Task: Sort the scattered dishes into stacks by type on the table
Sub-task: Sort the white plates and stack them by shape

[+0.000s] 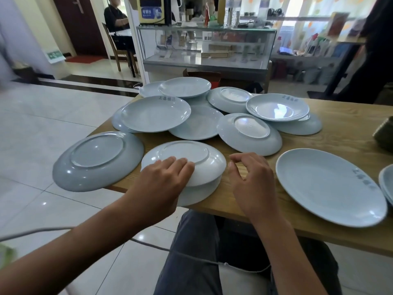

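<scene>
Dishes of pale blue glazed ceramic lie scattered over a light wooden table (pixel 331 133), some upright, some upside down, many overlapping in a loose heap at the far middle (pixel 197 122).

At the near left, a large upturned pale blue plate (pixel 96 160) hangs partly over the table's left edge. Just right of it sits an upturned pale blue deep dish (pixel 187 158), resting on another dish of the same kind at the near edge. The left hand (pixel 163 179) lies on this top dish, fingers curved over its near rim and foot ring, gripping it. The right hand (pixel 248 177) hovers just beside the dish's right rim, fingers loosely curled and apart, holding nothing. Further right lies a large upright pale blue plate (pixel 327 188), with more stacked rims at the far right edge (pixel 387 184).

The step seems to be settling this deep dish onto its match. Doing it well likely means steadying both rims, centring the pair, and drawing them in from the edge; the overhanging plate on the left could tip.

Beyond the table are white floor tiles (pixel 53 116), a glass display counter (pixel 206 47), and a seated person (pixel 117 20) at the far left.
</scene>
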`<state>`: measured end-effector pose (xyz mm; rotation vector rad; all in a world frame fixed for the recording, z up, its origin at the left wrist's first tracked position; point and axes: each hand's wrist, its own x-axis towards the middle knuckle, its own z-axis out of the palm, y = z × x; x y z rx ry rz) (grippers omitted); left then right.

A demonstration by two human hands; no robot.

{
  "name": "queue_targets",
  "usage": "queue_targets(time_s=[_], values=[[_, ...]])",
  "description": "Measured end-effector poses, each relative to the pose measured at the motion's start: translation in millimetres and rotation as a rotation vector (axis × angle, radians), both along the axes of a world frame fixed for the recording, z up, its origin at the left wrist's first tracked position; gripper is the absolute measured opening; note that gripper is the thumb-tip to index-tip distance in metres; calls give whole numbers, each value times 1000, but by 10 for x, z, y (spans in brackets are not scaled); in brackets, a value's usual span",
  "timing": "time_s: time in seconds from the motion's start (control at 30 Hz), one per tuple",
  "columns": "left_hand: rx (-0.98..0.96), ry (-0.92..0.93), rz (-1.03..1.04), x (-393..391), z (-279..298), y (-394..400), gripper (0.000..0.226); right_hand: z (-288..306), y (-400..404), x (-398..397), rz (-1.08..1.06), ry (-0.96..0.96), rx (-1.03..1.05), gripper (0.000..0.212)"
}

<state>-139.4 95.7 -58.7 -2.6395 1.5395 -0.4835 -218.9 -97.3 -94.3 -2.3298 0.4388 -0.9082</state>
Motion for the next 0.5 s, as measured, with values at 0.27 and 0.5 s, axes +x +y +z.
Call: queue_targets(time_s=[0.27, 0.5], values=[[-158, -99, 70, 123, -157, -124, 57, -62, -14, 15, -28, -38, 28, 16], [-476, 4, 66, 175, -90, -320, 50, -63, -27, -36, -101, -243, 61, 35]])
